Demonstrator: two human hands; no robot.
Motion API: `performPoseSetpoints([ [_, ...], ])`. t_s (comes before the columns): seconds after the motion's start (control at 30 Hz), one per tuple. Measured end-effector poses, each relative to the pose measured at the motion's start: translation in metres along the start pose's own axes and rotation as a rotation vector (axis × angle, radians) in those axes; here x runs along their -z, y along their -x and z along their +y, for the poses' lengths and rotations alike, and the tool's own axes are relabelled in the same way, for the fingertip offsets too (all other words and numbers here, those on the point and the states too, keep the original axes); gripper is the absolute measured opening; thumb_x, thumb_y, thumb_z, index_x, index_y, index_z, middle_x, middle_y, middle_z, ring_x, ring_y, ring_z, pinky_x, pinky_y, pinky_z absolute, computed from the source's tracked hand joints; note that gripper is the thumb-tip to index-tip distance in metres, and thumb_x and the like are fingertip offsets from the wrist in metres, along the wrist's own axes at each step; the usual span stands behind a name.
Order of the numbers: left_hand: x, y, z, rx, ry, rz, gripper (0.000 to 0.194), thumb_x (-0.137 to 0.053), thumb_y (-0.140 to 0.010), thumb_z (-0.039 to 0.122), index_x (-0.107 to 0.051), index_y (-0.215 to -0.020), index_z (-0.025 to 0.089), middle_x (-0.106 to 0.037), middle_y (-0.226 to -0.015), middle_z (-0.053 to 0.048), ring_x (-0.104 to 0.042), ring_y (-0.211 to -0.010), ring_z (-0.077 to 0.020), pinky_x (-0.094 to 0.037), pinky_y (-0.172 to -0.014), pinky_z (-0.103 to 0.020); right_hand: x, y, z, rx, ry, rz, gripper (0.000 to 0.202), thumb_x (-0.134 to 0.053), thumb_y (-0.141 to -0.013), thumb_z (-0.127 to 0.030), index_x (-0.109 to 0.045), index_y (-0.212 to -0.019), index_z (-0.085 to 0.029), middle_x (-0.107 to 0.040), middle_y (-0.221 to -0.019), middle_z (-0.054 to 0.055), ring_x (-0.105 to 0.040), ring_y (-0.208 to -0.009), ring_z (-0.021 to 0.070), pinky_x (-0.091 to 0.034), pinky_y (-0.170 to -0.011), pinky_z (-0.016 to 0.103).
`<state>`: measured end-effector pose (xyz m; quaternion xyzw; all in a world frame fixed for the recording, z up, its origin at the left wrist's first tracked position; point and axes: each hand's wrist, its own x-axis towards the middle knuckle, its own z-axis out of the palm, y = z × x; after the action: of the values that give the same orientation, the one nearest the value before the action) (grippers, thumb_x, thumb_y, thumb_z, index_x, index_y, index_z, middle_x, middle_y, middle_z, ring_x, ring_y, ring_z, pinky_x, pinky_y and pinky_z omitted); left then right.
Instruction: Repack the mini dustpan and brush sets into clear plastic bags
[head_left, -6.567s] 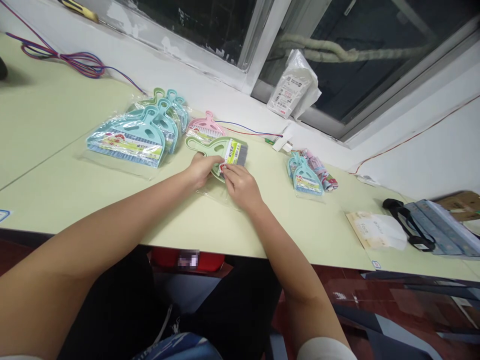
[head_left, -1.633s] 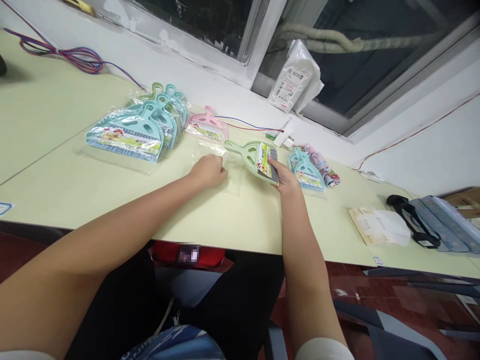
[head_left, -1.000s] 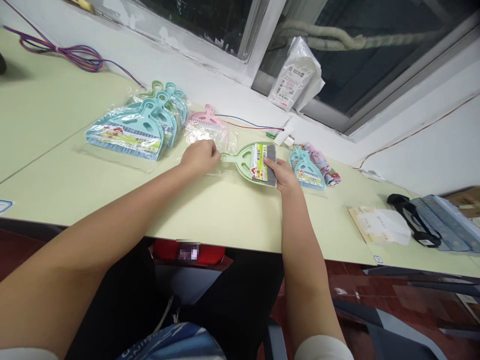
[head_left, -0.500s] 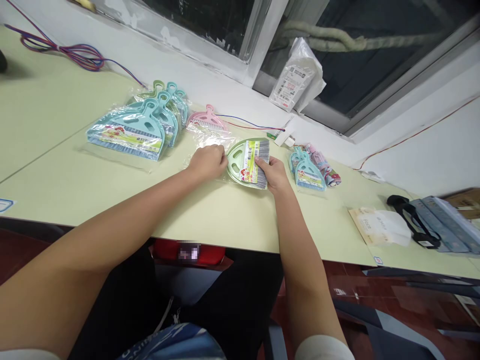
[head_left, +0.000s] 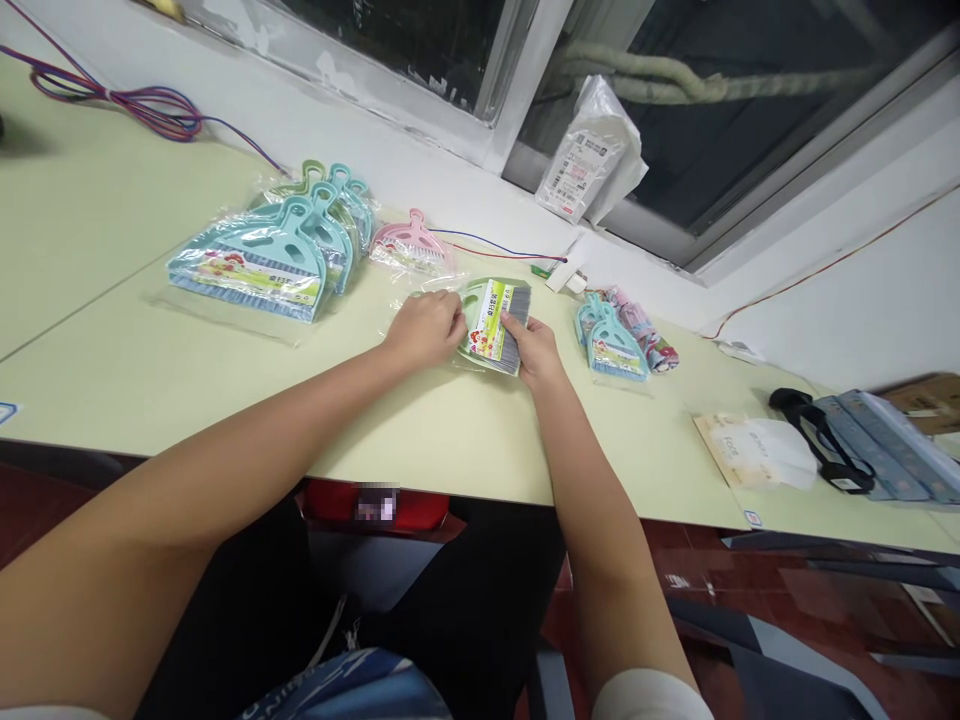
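Observation:
A light green dustpan and brush set [head_left: 474, 305] with grey bristles and a yellow-and-white label lies tilted over the table in front of me. My right hand [head_left: 538, 350] grips its bristle side, thumb on top at the label's edge. At its handle side, my left hand [head_left: 426, 328] is closed on a clear plastic bag [head_left: 401, 290], whose film shows behind and beneath the fingers. The green handle is hidden behind that hand. Beyond the bag lies a pink dustpan and brush set [head_left: 412, 243], partly under clear film.
Several bagged blue and green dustpan sets [head_left: 262, 245] are piled at the left. Two small blue sets [head_left: 616, 340] lie at the right beside a patterned bundle [head_left: 637, 325]. Farther right are a white packet [head_left: 757, 450] and black strap [head_left: 825, 440]. Coiled wires [head_left: 154, 108] lie by the wall.
My right hand has pushed the green dustpan set slightly left, toward my left hand. The left hand now covers more of its handle side.

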<state>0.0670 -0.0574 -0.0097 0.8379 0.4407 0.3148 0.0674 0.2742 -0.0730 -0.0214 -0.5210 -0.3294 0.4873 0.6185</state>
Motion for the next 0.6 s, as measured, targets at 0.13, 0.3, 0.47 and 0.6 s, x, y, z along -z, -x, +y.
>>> performPoseSetpoints([
  [0.13,0.002,-0.001,-0.002,-0.058,0.049,0.038,0.027,-0.045,-0.101,0.031,-0.068,-0.1,0.018,-0.071,-0.098,-0.013,-0.065,-0.097,-0.0307,-0.048,-0.089,-0.045,-0.002,0.001,0.001,-0.035,-0.025,-0.004,0.023,-0.089,-0.08,-0.023,-0.073,-0.094,-0.015,-0.082,-0.082,0.006,-0.081,-0.079,0.0234,-0.07,-0.082,0.04],
  [0.3,0.017,-0.01,-0.022,-0.011,0.187,0.214,0.018,-0.051,-0.098,0.026,-0.067,-0.105,0.022,-0.069,-0.106,-0.012,-0.062,-0.108,-0.0302,-0.048,-0.099,-0.046,-0.001,0.0,0.001,-0.1,-0.076,-0.008,0.02,-0.086,-0.085,-0.021,-0.073,-0.097,-0.012,-0.082,-0.082,0.007,-0.08,-0.076,0.023,-0.07,-0.083,0.041],
  [0.47,0.035,-0.021,-0.056,0.229,0.202,0.376,0.026,-0.064,-0.092,0.031,-0.065,-0.117,0.024,-0.063,-0.127,-0.015,-0.056,-0.127,-0.0356,-0.042,-0.111,-0.052,-0.003,-0.001,0.001,-0.13,-0.112,0.01,0.02,-0.086,-0.085,-0.019,-0.073,-0.099,-0.012,-0.082,-0.081,0.007,-0.08,-0.075,0.0233,-0.07,-0.085,0.042],
  [0.6,0.039,-0.025,-0.075,0.439,0.246,0.232,0.035,-0.067,-0.089,0.036,-0.065,-0.121,0.022,-0.067,-0.122,-0.017,-0.061,-0.122,-0.0382,-0.045,-0.108,-0.054,-0.004,0.0,0.002,-0.132,-0.12,0.007,0.016,-0.082,-0.088,-0.018,-0.073,-0.098,-0.011,-0.082,-0.081,0.008,-0.08,-0.074,0.0226,-0.07,-0.086,0.041],
])
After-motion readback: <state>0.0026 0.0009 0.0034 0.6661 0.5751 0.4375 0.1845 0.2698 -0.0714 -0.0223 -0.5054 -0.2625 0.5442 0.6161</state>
